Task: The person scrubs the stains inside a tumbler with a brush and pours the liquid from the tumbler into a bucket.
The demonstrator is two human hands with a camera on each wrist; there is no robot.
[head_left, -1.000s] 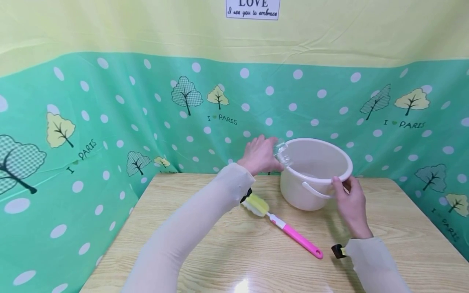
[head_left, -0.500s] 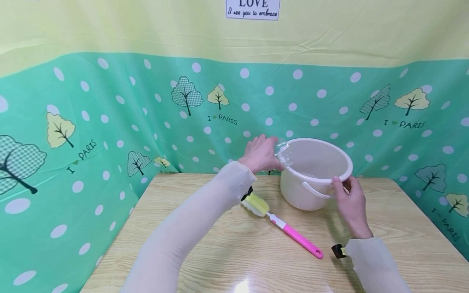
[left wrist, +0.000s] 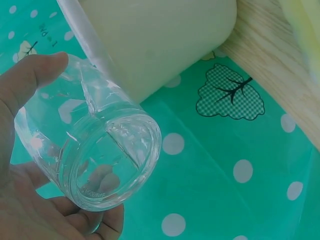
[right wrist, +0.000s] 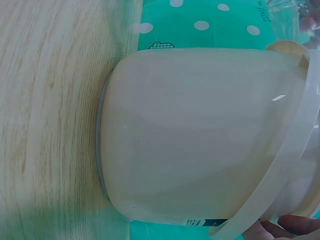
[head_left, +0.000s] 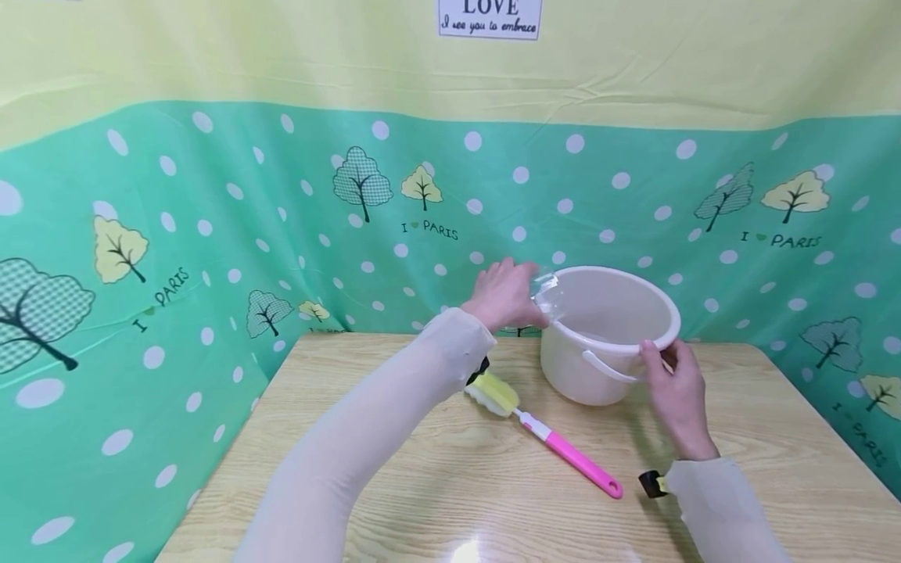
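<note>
My left hand (head_left: 503, 297) grips a clear glass cup (left wrist: 107, 145) tipped sideways at the bucket's left rim. Its thick round base faces the left wrist camera, with thumb on one side and fingers on the other. A straight line shows through the base; I cannot tell whether it is liquid. The off-white plastic bucket (head_left: 584, 371) stands upright on the table, its white handle (head_left: 607, 366) hanging down the near side. My right hand (head_left: 674, 391) holds the bucket's near right rim, thumb outside. The bucket's bottom inside is mostly hidden.
A bottle brush (head_left: 573, 461) with a yellow and white sponge head and pink handle lies before the bucket, below the left forearm. The wooden table (head_left: 422, 485) ends at a green dotted cloth (head_left: 436, 195) behind and at the sides.
</note>
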